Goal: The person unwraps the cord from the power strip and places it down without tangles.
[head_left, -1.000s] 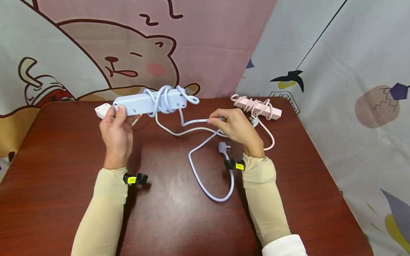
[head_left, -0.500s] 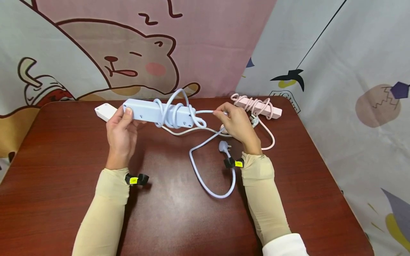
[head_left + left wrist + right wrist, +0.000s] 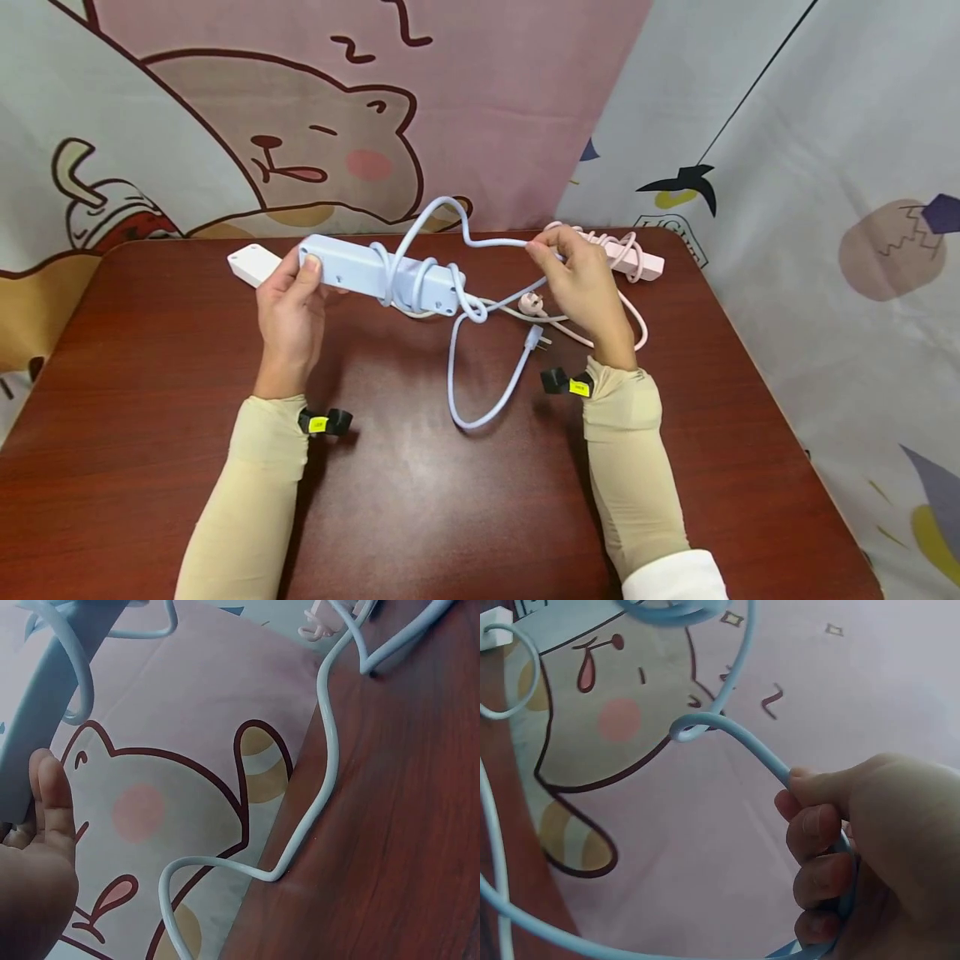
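Note:
A light blue power strip [image 3: 352, 268] is held up above the table, its left end gripped by my left hand [image 3: 292, 321]. Several loops of its power cord [image 3: 495, 242] are wound round its right half, and one loop arches loosely above it. To the right, my right hand [image 3: 588, 287] pinches this cord between thumb and forefinger. In the right wrist view the other fingers [image 3: 823, 876] also curl round the cord. The cord's free part hangs in a bend below, ending in a light blue plug [image 3: 533, 337] left of the right wrist.
A white power strip [image 3: 253, 263] lies behind my left hand, its white cord [image 3: 328, 750] running right. A pink power strip [image 3: 637, 262] wrapped in its cord lies at the back right, partly hidden by my right hand. A pink plug [image 3: 531, 303] lies near it. Behind the table [image 3: 420, 500] hangs a printed cloth.
My left hand has moved right and slightly down, tilting the strip's right end lower. My right hand has moved right and up with the cord, and one wrapped loop has loosened into an arch.

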`<state>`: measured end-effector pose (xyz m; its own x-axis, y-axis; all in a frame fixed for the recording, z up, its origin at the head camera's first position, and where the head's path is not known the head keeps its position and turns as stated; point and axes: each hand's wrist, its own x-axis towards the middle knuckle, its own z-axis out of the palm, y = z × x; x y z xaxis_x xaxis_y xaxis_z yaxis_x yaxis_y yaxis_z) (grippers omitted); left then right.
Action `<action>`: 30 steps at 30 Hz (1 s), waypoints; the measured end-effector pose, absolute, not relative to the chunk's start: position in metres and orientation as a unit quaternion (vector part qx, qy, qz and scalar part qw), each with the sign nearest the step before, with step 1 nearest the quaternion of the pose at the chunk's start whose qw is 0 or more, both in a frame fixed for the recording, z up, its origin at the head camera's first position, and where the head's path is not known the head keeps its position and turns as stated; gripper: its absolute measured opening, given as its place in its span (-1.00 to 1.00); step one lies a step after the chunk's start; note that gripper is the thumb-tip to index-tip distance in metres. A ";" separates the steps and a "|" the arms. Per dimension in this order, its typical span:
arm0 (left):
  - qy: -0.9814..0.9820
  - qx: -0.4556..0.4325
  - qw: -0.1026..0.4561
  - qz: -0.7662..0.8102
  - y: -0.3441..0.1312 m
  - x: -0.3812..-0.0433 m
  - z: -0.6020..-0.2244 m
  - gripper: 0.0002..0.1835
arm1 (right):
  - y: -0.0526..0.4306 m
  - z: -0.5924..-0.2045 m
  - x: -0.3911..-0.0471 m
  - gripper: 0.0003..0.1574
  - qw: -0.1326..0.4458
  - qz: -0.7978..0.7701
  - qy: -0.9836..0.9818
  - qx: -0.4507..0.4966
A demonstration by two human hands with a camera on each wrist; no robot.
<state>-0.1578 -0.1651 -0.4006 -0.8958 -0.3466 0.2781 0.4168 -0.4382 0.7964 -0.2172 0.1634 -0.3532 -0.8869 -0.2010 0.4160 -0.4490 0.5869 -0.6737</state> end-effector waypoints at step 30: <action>-0.503 0.045 0.302 -0.808 -0.169 -0.163 -0.402 -0.66 | 0.170 -0.325 -0.189 -0.82 0.108 0.580 -0.769 0.248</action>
